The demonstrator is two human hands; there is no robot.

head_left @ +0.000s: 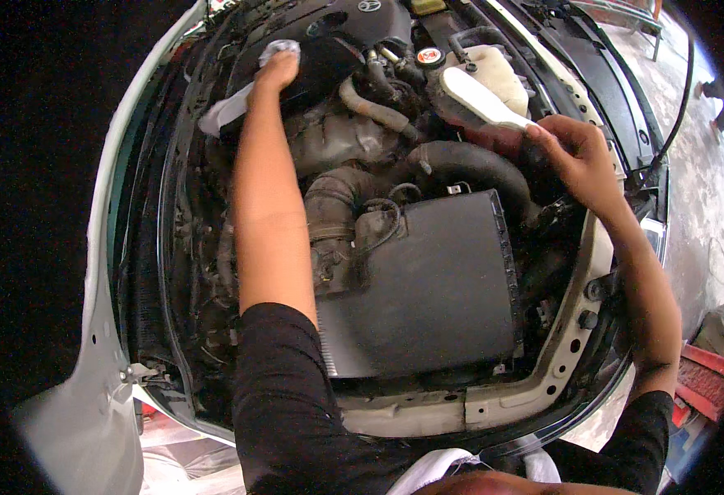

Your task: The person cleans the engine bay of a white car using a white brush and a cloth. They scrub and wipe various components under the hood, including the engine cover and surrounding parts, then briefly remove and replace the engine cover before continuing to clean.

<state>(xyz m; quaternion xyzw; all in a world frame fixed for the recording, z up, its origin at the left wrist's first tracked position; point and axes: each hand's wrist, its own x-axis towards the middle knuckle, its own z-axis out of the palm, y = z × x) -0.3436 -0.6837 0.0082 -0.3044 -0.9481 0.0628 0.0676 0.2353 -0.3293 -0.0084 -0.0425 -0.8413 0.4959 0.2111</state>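
Reaching far into an open engine bay, my left hand [277,73] is closed around a crumpled pale cloth [282,48] beside the dark engine cover [358,23]. A whitish piece of cloth or similar [228,111] shows beside that wrist; whether it is part of the same cloth is unclear. My right hand [580,157] grips the handle of a white brush [473,92], its oval head pointing to the far left. The brush's underside is mostly hidden. Its head lies over the edge of a cream coolant tank [502,78], near a round cap [430,57].
A black air filter box [424,285] and ribbed intake hose [333,206] sit between my arms. Hoses [374,107] run across the middle. The pale front frame [411,412] borders the near side. At right are a black prop rod [685,107] and red object [708,379].
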